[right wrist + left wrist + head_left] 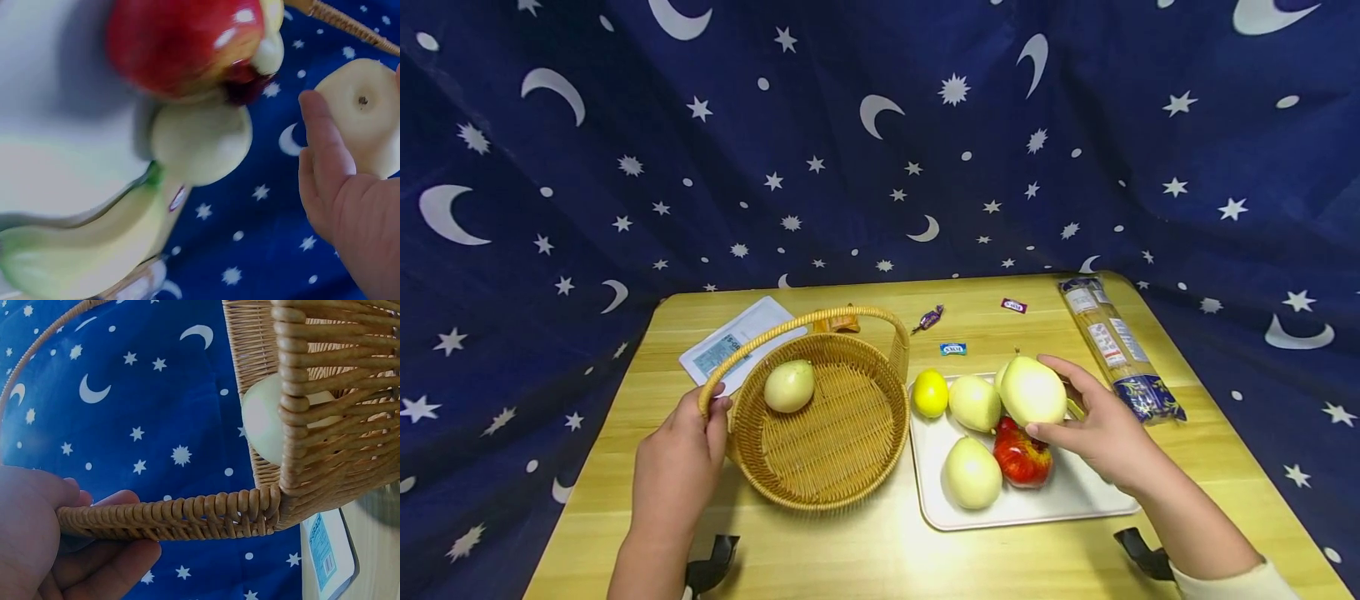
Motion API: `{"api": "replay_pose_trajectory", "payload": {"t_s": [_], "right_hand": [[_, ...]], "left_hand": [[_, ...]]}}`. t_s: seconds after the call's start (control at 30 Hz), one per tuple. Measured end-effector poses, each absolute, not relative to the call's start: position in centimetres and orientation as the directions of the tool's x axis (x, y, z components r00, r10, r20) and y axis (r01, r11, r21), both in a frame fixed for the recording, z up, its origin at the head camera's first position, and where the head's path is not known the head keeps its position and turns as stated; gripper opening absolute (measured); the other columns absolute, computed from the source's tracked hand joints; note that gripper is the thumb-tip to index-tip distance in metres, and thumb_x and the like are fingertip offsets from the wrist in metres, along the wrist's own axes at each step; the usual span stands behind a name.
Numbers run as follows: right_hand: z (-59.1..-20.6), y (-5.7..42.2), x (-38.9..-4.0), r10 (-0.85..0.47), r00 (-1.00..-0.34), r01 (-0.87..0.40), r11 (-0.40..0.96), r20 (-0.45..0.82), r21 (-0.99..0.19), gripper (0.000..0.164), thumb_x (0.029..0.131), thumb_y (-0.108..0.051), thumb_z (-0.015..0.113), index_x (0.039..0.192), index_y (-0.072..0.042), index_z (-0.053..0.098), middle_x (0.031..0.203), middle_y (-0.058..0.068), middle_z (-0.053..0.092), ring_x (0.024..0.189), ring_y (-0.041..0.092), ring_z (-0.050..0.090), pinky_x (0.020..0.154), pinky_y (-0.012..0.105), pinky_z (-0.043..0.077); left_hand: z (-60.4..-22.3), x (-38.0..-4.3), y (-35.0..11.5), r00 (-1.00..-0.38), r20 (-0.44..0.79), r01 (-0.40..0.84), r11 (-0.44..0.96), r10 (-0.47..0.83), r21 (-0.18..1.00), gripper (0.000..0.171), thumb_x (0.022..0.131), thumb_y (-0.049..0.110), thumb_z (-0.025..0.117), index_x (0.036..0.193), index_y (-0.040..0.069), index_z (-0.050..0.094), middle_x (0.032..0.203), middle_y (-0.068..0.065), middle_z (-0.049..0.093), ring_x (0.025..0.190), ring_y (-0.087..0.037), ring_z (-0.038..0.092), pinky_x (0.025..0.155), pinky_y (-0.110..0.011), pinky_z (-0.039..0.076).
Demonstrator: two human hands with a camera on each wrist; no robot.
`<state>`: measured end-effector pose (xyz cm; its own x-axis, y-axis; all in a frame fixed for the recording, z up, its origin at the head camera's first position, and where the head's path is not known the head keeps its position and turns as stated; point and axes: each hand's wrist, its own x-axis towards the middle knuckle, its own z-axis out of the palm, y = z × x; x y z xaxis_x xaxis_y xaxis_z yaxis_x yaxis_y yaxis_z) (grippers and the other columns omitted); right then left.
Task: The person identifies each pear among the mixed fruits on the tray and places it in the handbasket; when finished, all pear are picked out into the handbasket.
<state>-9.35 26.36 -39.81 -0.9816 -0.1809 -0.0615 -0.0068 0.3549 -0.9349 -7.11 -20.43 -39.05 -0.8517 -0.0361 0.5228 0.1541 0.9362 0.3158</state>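
A person's two bare hands work over a wooden table (820,558). On the left, the left hand (677,454) has its fingers curled round the side of the arched handle (739,356) of a wicker basket (835,442). One pale pear (788,387) lies inside, toward the basket's far left wall.

On the right, the right hand (1097,425) is partly closed, thumb and fingers gripping another pale pear, the held pear (1033,392), which is raised above a white tray (1097,496) just beside the basket. On the tray are a yellow lemon (930,394), more pale pears (972,473) and a shiny red pomegranate (1024,457). The right wrist view also shows a yellow-green banana (94,250), mostly hidden from the head camera.

Behind these lie wrapped sweets (953,349) and a flat white object (752,333) with a blue panel. A long packet (1112,350) lies at the right. A navy curtain (850,167) with white moons and stars hangs beyond.
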Motion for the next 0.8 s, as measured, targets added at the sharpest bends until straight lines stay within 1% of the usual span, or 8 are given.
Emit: {"api": "replay_pose_trajectory", "payload": {"t_s": [0.2,0.3,0.33,0.43,0.53,0.63,0.7,0.8], "right_hand": [[-38.9,23.9,-9.9,-0.321,-0.942,0.006,0.271,-0.096,-0.963,0.086,0.076,-0.006,0.082,0.146,-0.015,0.034,0.144,0.021,0.035,0.100,0.037,0.061,0.078,0.036,0.055],[-38.5,22.5,-10.0,-0.415,-0.902,0.003,0.272,-0.120,-0.962,0.083,0.076,-0.006,0.082,0.145,-0.018,0.037,0.137,0.024,0.039,0.090,0.034,0.065,0.075,0.038,0.055],[-38.3,22.1,-9.9,-0.445,-0.885,0.006,0.279,-0.135,-0.960,0.082,0.076,-0.007,0.082,0.144,-0.020,0.038,0.135,0.024,0.041,0.083,0.032,0.066,0.068,0.038,0.056],[-38.0,20.4,-10.0,-0.524,-0.836,0.004,0.287,-0.161,-0.958,0.081,0.076,-0.008,0.083,0.143,-0.022,0.040,0.132,0.023,0.043,0.075,0.030,0.065,0.058,0.036,0.055],[-38.1,18.5,-10.2,-0.588,-0.793,0.012,0.252,-0.162,-0.968,0.080,0.076,-0.005,0.082,0.143,-0.019,0.041,0.136,0.021,0.041,0.080,0.031,0.065,0.059,0.036,0.055],[-38.3,16.4,-10.8,-0.627,-0.764,-0.015,0.249,-0.149,-0.968,0.080,0.074,-0.005,0.083,0.141,-0.022,0.044,0.137,0.015,0.043,0.104,0.031,0.058,0.076,0.039,0.055],[-38.4,15.0,-11.1,-0.635,-0.758,-0.053,0.290,-0.151,-0.955,0.079,0.072,-0.009,0.084,0.140,-0.026,0.046,0.133,0.010,0.047,0.111,0.030,0.053,0.080,0.039,0.054],[-38.5,13.1,-11.8,-0.624,-0.763,-0.093,0.368,-0.172,-0.925,0.080,0.070,-0.017,0.086,0.138,-0.032,0.046,0.130,0.002,0.051,0.113,0.024,0.052,0.084,0.038,0.050]], "left_hand": [[-39.1,-7.1,-20.5,-0.845,0.534,0.159,0.936,-0.037,0.316,0.026,0.094,0.018,0.066,0.111,-0.001,0.060,0.085,-0.022,0.069,0.046,-0.024,0.049,0.042,-0.046,0.039],[-39.2,-7.2,-20.5,-0.837,0.546,0.172,0.933,-0.030,0.316,0.026,0.094,0.018,0.065,0.111,0.000,0.061,0.083,-0.021,0.069,0.046,-0.026,0.051,0.041,-0.047,0.039],[-39.1,-7.2,-20.5,-0.835,0.550,0.178,0.932,-0.027,0.315,0.025,0.094,0.018,0.065,0.111,0.000,0.061,0.083,-0.021,0.069,0.046,-0.026,0.052,0.041,-0.047,0.039],[-39.1,-7.2,-20.6,-0.829,0.559,0.188,0.931,-0.021,0.313,0.025,0.094,0.017,0.065,0.110,0.000,0.061,0.081,-0.021,0.069,0.046,-0.027,0.053,0.041,-0.048,0.040],[-39.0,-7.1,-20.6,-0.829,0.558,0.185,0.933,-0.021,0.310,0.024,0.094,0.017,0.065,0.109,-0.001,0.061,0.080,-0.021,0.068,0.045,-0.026,0.052,0.041,-0.047,0.039],[-38.9,-7.1,-20.6,-0.839,0.544,0.171,0.935,-0.028,0.312,0.024,0.094,0.018,0.065,0.109,-0.001,0.060,0.079,-0.021,0.068,0.044,-0.024,0.050,0.040,-0.046,0.039],[-38.9,-7.0,-20.6,-0.847,0.531,0.160,0.936,-0.033,0.314,0.024,0.095,0.019,0.064,0.109,0.000,0.060,0.078,-0.020,0.068,0.045,-0.024,0.049,0.041,-0.046,0.039],[-39.0,-7.0,-20.5,-0.857,0.513,0.150,0.936,-0.038,0.319,0.025,0.095,0.020,0.063,0.110,0.000,0.060,0.079,-0.019,0.068,0.046,-0.025,0.051,0.042,-0.046,0.040]]}}
